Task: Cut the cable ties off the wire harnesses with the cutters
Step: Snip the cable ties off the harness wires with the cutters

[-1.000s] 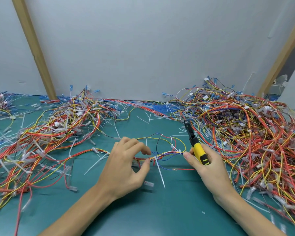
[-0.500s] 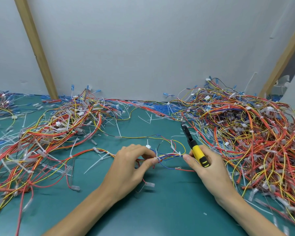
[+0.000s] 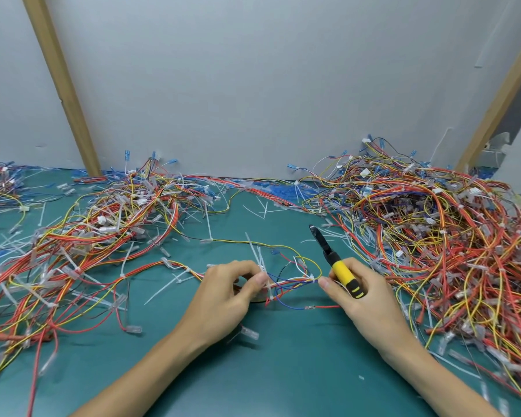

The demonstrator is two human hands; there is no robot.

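1. The left hand (image 3: 226,296) sits knuckles-up over the green mat (image 3: 283,371). Its thumb and curled fingers pinch one end of a small wire harness (image 3: 292,282) made of red, blue, yellow and white strands.
2. The right hand (image 3: 370,299) is wrapped round the yellow handle of the cutters (image 3: 340,270). Its thumb tip touches the other end of the harness, just beside a white cable tie (image 3: 312,278) that binds the strands.
3. The hands are apart, with the harness running between them low over the mat. I cannot tell whether it lies on the mat or is slightly lifted.
4. The black nose of the cutters points up and away towards the grey wall (image 3: 253,85), leaning left and clear of the harness. Whether the blades are parted is too small to tell.
5. Several white tie tails (image 3: 257,254) stick up just beyond the left fingertips.
6. A large tangle of harnesses, the right pile (image 3: 433,230), covers the mat beside the right hand. It is mostly red, orange and yellow.
7. A second tangle, the left pile (image 3: 103,224), spreads across the mat beyond the left hand and off the left edge.
8. Loose white tie offcuts (image 3: 263,210) lie on the bare mat between the piles.
9. Two wooden battens lean against the wall, the left batten (image 3: 60,82) and the right batten (image 3: 500,97).
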